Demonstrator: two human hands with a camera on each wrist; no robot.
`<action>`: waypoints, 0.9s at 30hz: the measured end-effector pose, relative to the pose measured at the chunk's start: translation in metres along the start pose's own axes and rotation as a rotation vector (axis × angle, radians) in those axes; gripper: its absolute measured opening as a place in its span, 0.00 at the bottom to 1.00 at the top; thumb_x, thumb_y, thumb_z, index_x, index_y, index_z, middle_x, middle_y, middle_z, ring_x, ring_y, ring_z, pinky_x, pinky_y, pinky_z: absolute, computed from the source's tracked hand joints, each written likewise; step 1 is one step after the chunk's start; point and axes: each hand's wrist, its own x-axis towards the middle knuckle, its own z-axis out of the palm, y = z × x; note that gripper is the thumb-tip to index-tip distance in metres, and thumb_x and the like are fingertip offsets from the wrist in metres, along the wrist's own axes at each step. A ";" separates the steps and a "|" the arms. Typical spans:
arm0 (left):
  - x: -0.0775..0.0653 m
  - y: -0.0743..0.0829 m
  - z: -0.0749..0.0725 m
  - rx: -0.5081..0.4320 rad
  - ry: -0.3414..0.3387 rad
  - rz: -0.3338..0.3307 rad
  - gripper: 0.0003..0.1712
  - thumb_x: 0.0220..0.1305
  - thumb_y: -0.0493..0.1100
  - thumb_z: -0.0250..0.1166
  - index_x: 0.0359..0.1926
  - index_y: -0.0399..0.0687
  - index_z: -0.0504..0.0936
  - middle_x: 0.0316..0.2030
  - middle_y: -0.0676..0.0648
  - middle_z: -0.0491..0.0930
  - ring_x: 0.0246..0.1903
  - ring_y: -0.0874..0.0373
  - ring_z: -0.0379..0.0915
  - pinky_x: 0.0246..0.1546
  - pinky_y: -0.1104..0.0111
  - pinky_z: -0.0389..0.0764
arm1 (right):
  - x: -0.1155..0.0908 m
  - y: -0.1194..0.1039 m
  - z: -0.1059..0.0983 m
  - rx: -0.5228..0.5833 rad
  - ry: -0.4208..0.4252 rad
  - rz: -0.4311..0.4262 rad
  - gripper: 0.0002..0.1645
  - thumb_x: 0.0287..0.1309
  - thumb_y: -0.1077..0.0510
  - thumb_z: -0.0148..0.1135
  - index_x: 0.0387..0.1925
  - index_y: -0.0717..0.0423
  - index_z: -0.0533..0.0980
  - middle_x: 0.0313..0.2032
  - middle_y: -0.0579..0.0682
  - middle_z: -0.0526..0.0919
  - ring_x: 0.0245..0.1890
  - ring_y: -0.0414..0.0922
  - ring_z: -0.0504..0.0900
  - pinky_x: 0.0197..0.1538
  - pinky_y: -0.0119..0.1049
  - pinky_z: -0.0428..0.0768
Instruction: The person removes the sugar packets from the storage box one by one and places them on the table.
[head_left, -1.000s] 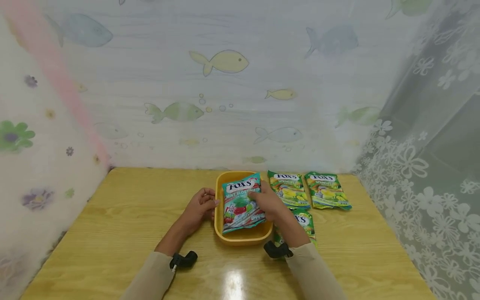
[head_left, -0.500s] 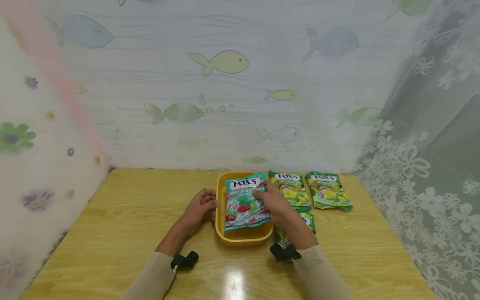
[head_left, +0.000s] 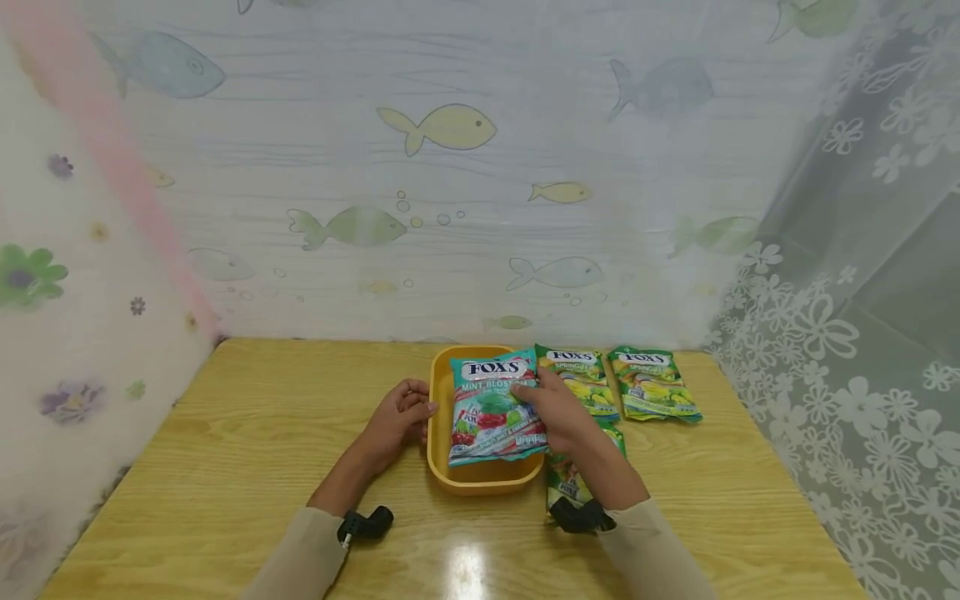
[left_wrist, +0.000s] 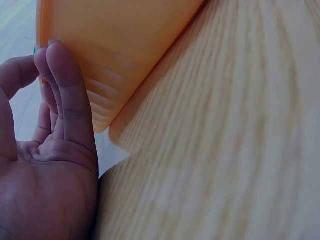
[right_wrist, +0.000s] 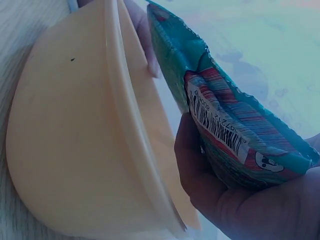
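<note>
In the head view my right hand (head_left: 562, 414) grips a teal bag of Fox's Mint Blossom candy (head_left: 491, 412) by its right side, thumb on the front. The bag hangs over the yellow plastic tub (head_left: 483, 486). From the right wrist, the bag's barcoded back (right_wrist: 220, 122) shows, with fingers curled beneath it beside the tub's rim (right_wrist: 122, 95). My left hand (head_left: 395, 421) pinches the tub's left rim. Seen from the left wrist, its fingers (left_wrist: 67, 90) lie along the tub's outer wall (left_wrist: 120, 45), the thumb at the rim.
Two green Fox's Spring Tea candy bags lie right of the tub, a nearer one (head_left: 588, 387) and a farther one (head_left: 655, 383). Another green bag (head_left: 566, 479) lies partly under my right forearm. The wooden table (head_left: 285, 400) meets a fish-patterned curtain (head_left: 337, 150) behind.
My right hand has shifted a little right with the teal bag, and the bag has turned more upright. The left hand and the tub stay where they were.
</note>
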 end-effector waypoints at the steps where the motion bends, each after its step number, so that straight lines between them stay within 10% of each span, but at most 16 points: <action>1: -0.001 0.000 0.000 0.002 0.001 0.000 0.18 0.79 0.38 0.62 0.59 0.38 0.65 0.41 0.46 0.76 0.27 0.58 0.73 0.29 0.68 0.82 | -0.001 0.000 0.000 -0.001 0.001 0.004 0.34 0.83 0.58 0.50 0.81 0.59 0.53 0.52 0.57 0.84 0.41 0.46 0.89 0.47 0.46 0.88; 27: 0.006 -0.011 -0.002 -0.011 -0.012 -0.011 0.19 0.79 0.39 0.62 0.61 0.37 0.66 0.45 0.44 0.78 0.30 0.57 0.77 0.31 0.67 0.82 | -0.014 0.010 -0.022 -0.034 0.065 0.030 0.51 0.83 0.55 0.52 0.85 0.61 0.30 0.59 0.58 0.82 0.41 0.41 0.88 0.48 0.39 0.86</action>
